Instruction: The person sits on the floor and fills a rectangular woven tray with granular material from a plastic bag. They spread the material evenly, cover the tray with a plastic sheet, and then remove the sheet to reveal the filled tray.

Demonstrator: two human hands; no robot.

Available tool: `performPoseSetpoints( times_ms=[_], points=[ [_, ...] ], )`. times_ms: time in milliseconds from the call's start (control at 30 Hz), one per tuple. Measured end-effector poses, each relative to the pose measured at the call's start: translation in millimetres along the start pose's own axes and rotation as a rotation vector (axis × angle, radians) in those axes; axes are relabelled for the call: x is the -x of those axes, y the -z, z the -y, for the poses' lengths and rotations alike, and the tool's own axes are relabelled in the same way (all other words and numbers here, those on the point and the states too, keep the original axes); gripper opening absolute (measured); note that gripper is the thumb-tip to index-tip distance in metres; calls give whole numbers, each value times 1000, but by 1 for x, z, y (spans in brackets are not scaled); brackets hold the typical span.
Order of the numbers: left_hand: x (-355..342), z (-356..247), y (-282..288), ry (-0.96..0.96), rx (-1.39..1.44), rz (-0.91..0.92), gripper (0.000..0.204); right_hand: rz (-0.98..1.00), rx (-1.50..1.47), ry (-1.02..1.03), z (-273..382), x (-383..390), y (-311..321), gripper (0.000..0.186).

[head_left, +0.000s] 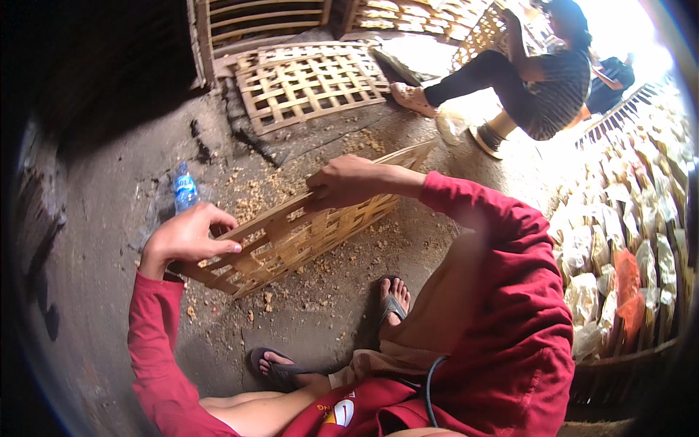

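Note:
A woven bamboo tray with open lattice gaps stands tilted on its long edge in front of me, just above or on the littered floor. At its left end my left hand grips the rim, thumb on the near face and the fingers curled behind. Farther along the upper rim, my right hand is closed over the edge, its fingers reaching down the near side. Brown crumbs lie scattered on the ground around and beneath the tray.
A blue-labelled plastic bottle stands beyond my left hand. Another lattice panel lies farther back. A seated person works at the upper right, with someone else behind. Rows of plastic-wrapped pieces fill a rack at the right.

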State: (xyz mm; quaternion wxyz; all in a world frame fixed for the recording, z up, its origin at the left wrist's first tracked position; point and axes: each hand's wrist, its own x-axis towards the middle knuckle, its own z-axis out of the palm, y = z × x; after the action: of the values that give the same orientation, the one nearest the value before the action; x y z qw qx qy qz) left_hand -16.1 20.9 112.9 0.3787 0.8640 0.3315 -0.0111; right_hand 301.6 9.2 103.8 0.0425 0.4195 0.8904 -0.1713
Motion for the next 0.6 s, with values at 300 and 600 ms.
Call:
performPoseSetpoints(
  times_ms=[300, 600],
  points=[
    [32, 29, -3, 102, -130, 44, 36, 17, 37, -70, 16, 0, -6, 41],
    [43, 50, -25, 94, 43, -58, 36, -57, 59, -148, 24, -1, -4, 42]
  ],
)
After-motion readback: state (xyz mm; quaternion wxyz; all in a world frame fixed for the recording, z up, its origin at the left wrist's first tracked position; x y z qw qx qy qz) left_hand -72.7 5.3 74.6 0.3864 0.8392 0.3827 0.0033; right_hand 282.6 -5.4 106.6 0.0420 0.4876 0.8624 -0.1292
